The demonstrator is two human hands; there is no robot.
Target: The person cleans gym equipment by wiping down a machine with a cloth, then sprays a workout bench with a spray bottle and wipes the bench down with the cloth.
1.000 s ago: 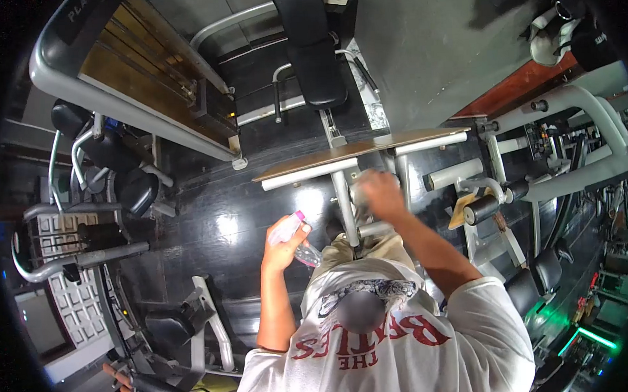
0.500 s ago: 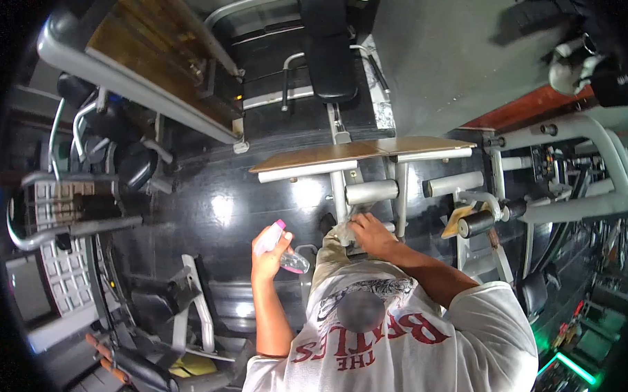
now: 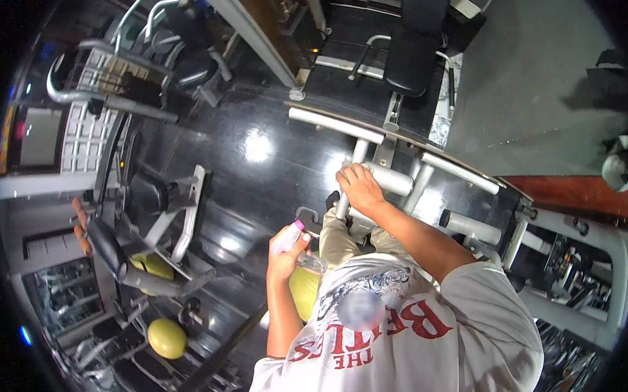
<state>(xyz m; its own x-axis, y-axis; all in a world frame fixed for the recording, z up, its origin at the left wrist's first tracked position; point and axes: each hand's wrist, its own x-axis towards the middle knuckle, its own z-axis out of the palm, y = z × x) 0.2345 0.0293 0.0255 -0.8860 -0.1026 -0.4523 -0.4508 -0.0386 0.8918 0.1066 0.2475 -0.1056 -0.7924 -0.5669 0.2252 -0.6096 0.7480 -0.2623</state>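
My left hand (image 3: 284, 258) is closed around a clear spray bottle (image 3: 312, 264) with a pink and white spray head, held low in front of my body. My right hand (image 3: 361, 187) reaches forward to the left end of a light padded roller (image 3: 391, 179) on an exercise machine. Its fingers are curled over a pale, crumpled cloth (image 3: 345, 166), which is mostly hidden beneath them. Just past the hand rises the machine's silver upright (image 3: 360, 150).
Beyond the machine stands a black padded bench (image 3: 405, 72). A second roller (image 3: 471, 226) and a silver frame (image 3: 613, 275) are at right. On the left are more machines, an orange-handled bench (image 3: 103, 250) and a yellow ball (image 3: 167, 339). The black floor (image 3: 237, 171) is shiny.
The view has turned, and the machine appears slanted. My right hand has moved from low by the upright to the roller's left end. The spray bottle stays in my left hand.
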